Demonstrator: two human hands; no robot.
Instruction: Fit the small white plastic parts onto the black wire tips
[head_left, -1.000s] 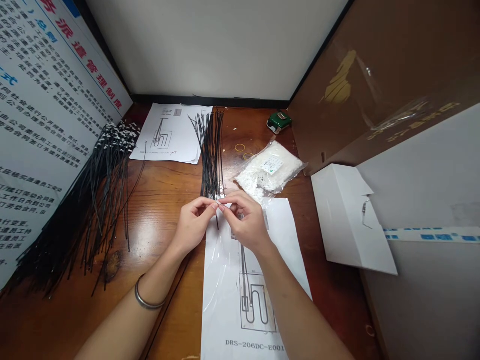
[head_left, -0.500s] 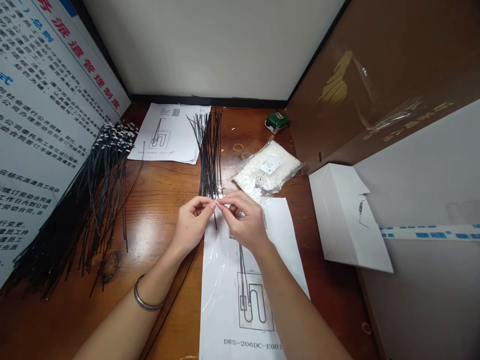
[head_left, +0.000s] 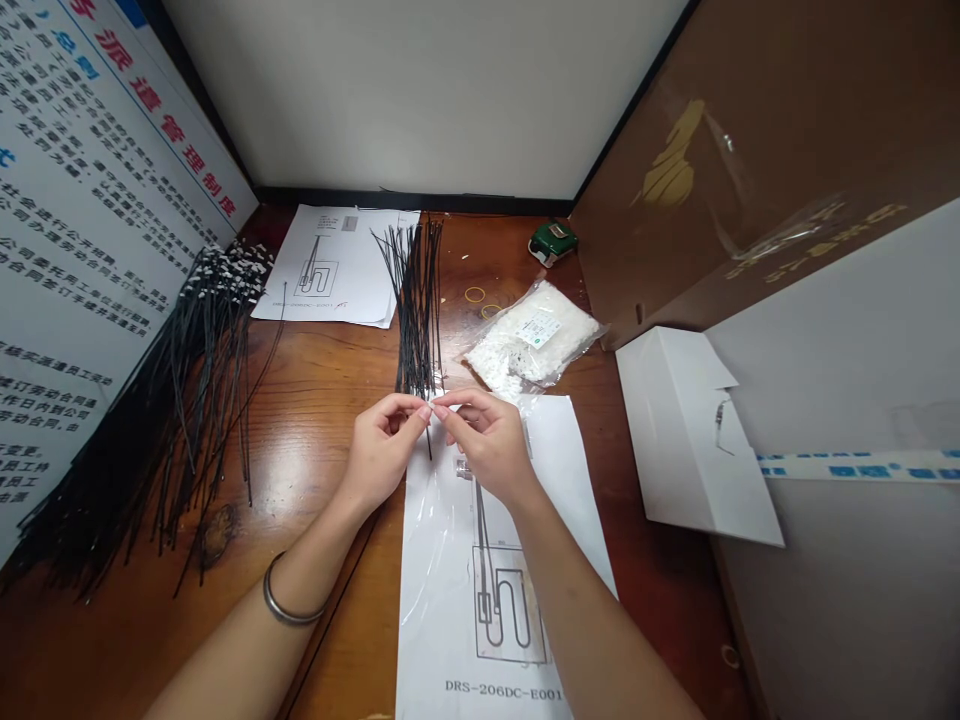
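My left hand (head_left: 386,450) and my right hand (head_left: 487,445) meet fingertip to fingertip over the wooden table (head_left: 322,400). Both are pinched on the end of a thin black wire (head_left: 428,440) that runs down under my left wrist toward the near edge. A tiny white piece shows between the fingertips; I cannot make it out. Just beyond the hands lies a bundle of loose black wires (head_left: 418,300). Under my right hand lies a drawing sheet (head_left: 495,560) marked DRS-206DC-E001 in a clear sleeve.
A large heap of black wires with white tips (head_left: 172,400) lies at the left by a printed board (head_left: 90,230). A bag of white parts (head_left: 536,340), a second drawing (head_left: 330,265), a green tape measure (head_left: 553,242), rubber bands (head_left: 477,295), a white box (head_left: 694,440) and a brown carton (head_left: 750,160) surround the spot.
The hands stay pinched together on the wire end, with only small finger shifts. The view has drifted slightly.
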